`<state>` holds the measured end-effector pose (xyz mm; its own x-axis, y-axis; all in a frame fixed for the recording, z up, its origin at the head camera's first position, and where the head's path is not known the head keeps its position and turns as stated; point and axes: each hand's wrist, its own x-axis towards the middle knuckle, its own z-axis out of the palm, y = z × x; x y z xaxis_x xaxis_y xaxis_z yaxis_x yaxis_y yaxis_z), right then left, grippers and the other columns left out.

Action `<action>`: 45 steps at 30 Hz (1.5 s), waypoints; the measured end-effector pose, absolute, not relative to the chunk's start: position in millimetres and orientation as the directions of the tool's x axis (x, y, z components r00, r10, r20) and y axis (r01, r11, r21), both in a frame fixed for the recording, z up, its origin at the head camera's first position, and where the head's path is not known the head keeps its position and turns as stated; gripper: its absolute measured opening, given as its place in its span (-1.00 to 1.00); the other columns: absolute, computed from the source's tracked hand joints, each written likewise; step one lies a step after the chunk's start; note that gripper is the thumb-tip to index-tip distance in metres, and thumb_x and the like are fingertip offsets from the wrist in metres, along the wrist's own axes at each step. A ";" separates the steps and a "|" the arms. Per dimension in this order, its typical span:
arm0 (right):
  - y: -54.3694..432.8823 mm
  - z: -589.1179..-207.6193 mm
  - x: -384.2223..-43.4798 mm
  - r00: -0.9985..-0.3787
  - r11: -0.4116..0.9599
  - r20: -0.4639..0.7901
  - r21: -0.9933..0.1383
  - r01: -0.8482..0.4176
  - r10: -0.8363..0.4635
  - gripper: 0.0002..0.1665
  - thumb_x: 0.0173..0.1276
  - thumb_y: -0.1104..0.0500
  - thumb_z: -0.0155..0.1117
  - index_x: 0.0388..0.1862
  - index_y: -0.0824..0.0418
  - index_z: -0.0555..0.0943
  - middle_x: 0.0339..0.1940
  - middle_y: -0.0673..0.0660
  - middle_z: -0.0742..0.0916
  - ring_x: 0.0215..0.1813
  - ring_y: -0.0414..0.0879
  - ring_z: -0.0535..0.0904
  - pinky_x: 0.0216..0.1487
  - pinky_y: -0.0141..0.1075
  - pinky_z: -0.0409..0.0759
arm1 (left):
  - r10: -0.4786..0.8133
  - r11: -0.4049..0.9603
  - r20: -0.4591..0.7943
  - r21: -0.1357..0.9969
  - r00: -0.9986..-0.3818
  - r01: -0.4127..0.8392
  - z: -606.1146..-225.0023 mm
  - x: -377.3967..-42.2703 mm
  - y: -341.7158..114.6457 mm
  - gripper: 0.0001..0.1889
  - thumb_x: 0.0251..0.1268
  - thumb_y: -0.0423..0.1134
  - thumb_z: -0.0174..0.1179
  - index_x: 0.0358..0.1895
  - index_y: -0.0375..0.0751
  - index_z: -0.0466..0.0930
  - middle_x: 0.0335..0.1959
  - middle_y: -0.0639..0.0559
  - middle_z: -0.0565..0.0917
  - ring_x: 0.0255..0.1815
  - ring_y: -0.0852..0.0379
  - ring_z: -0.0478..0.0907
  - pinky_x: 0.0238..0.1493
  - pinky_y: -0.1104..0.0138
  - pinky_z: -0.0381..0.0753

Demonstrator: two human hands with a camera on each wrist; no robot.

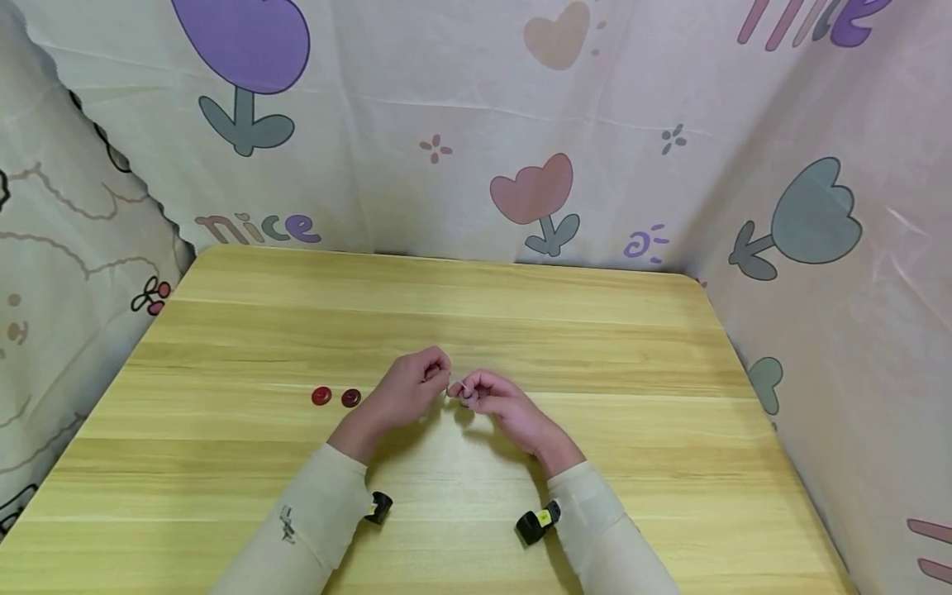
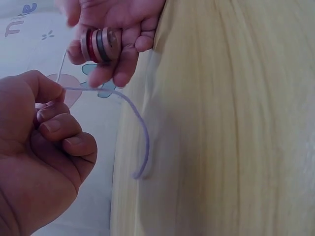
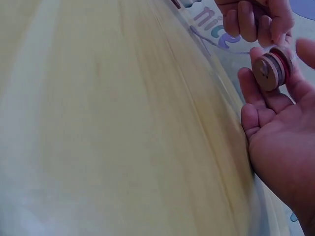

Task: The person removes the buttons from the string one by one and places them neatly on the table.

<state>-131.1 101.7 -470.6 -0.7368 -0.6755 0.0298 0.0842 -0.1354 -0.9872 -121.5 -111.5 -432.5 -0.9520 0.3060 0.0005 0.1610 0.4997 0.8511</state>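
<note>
In the head view my left hand [image 1: 411, 387] and right hand [image 1: 513, 409] are close together over the table. The left thumb and forefinger pinch a pale cord [image 2: 134, 109], whose loose end curves down in the left wrist view. From the pinch, a taut stretch of the cord runs up toward the right hand. That hand, palm up, holds a stack of buttons [image 3: 270, 71] in its curled fingers, with brown, red and dark discs face to face. Its thumb stands apart from the stack in the right wrist view. How the cord passes the buttons is hidden.
Left of my left hand, a red button [image 1: 321, 396] and a dark red button [image 1: 351, 398] lie on the wooden table [image 1: 461, 306]. Behind the table hangs a printed cloth [image 1: 409, 190], with more cloth at both sides.
</note>
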 end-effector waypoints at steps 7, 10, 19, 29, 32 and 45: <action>104.3 -474.6 -132.9 -0.663 -0.120 0.075 -0.993 0.022 -0.745 -0.79 0.43 0.46 0.03 0.01 0.47 0.36 0.07 0.57 0.45 0.31 0.31 0.38 0.30 -0.03 0.36 | 0.288 0.479 0.047 0.858 -0.956 0.187 -430.4 -120.5 -113.6 -0.89 0.47 -0.36 0.02 -0.20 -0.26 0.54 -0.55 0.05 0.36 -0.55 0.14 0.31 -0.48 0.32 0.35; 104.5 -475.7 -133.7 -0.650 -0.112 0.085 -0.994 0.000 -0.755 -0.78 0.48 0.44 0.01 0.06 0.44 0.38 0.08 0.53 0.47 0.30 0.28 0.40 0.28 0.05 0.36 | 0.276 0.472 0.066 0.859 -0.959 0.195 -428.8 -120.4 -114.6 -0.89 0.45 -0.36 0.03 -0.23 -0.24 0.54 -0.55 0.06 0.36 -0.54 0.14 0.32 -0.45 0.30 0.36; 103.6 -473.6 -133.1 -0.671 -0.054 0.055 -0.998 -0.022 -0.739 -0.48 0.50 0.44 -0.03 0.42 0.38 0.34 0.18 0.38 0.58 0.28 0.21 0.46 0.33 -0.02 0.34 | 0.241 0.423 0.131 0.877 -0.962 0.226 -426.2 -118.1 -117.4 -0.90 0.44 -0.37 0.06 -0.29 -0.14 0.50 -0.57 0.07 0.33 -0.55 0.13 0.29 -0.44 0.29 0.34; 97.3 -467.2 -130.6 -0.797 0.085 -0.036 -0.996 -0.019 -0.603 -0.65 0.49 0.35 -0.10 0.05 0.47 0.59 0.19 0.22 0.63 0.27 0.09 0.50 0.36 -0.07 0.29 | 0.263 0.398 0.182 0.874 -0.947 0.279 -424.7 -117.0 -114.8 -0.87 0.46 -0.37 0.05 -0.31 -0.12 0.49 -0.60 0.08 0.29 -0.60 0.19 0.23 -0.46 0.31 0.30; 95.6 -465.5 -130.0 -0.804 0.087 -0.047 -0.996 -0.006 -0.593 -0.64 0.48 0.35 -0.11 0.00 0.49 0.60 0.18 0.21 0.64 0.22 0.11 0.53 0.33 -0.06 0.32 | 0.278 0.386 0.187 0.877 -0.942 0.287 -423.7 -116.7 -113.9 -0.86 0.46 -0.38 0.05 -0.31 -0.12 0.49 -0.61 0.08 0.29 -0.61 0.20 0.22 -0.47 0.31 0.30; 94.7 -463.4 -129.1 -0.794 0.106 -0.068 -0.994 0.004 -0.605 -0.64 0.49 0.32 -0.11 0.02 0.45 0.60 0.25 0.16 0.61 0.23 0.13 0.51 0.37 -0.01 0.25 | 0.269 0.374 0.165 0.890 -0.949 0.261 -422.3 -116.0 -113.9 -0.87 0.47 -0.36 0.05 -0.31 -0.13 0.50 -0.61 0.06 0.29 -0.62 0.18 0.22 -0.48 0.31 0.30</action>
